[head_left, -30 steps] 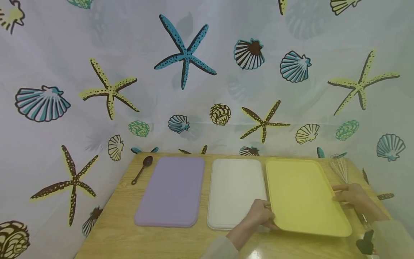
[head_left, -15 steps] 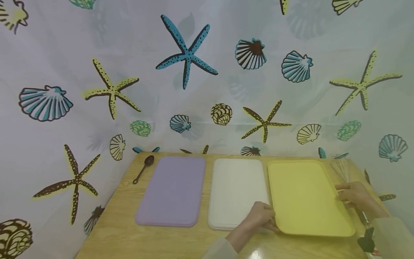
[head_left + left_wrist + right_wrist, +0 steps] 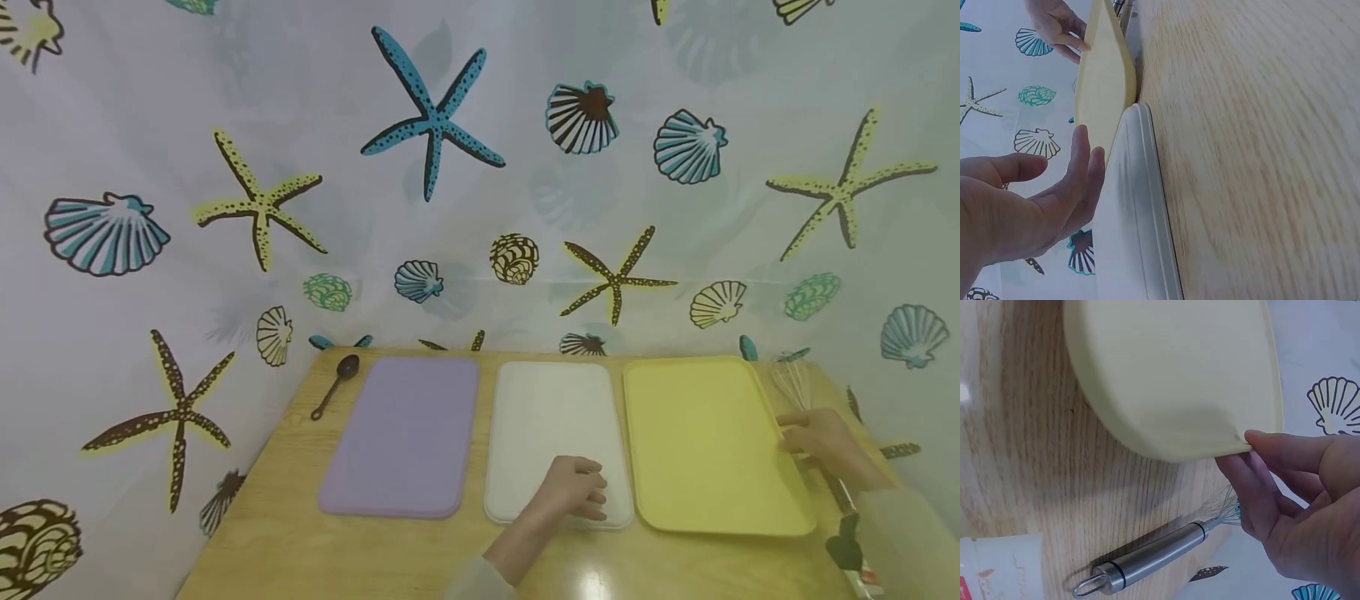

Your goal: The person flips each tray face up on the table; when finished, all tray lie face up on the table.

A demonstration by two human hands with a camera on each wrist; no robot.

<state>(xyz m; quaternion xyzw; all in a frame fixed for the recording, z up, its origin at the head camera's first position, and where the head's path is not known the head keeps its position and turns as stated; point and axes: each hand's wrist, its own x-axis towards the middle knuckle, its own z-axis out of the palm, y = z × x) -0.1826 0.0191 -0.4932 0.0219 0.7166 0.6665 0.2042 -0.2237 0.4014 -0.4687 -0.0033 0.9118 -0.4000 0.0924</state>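
Observation:
My right hand (image 3: 823, 443) pinches the right edge of the yellow tray (image 3: 708, 450), thumb on top and fingers underneath. In the right wrist view this edge of the tray (image 3: 1172, 381) appears lifted a little off the table. My left hand (image 3: 568, 490) is over the near part of the white tray (image 3: 551, 417), its fingers loosely bent and holding nothing. In the left wrist view its fingers (image 3: 1075, 165) are apart from both trays. A whisk (image 3: 1154, 556) with a steel handle lies beside the yellow tray, under my right hand.
Left of the white tray lies a purple tray (image 3: 405, 433), with a dark spoon (image 3: 337, 385) beyond it. A white piece with red marks (image 3: 1004, 569) lies near the whisk handle. A patterned curtain (image 3: 480, 200) stands behind the wooden table (image 3: 375, 558).
My left hand has let go of the yellow tray and moved left over the white one. The yellow tray's near end has lowered. My right hand keeps its grip.

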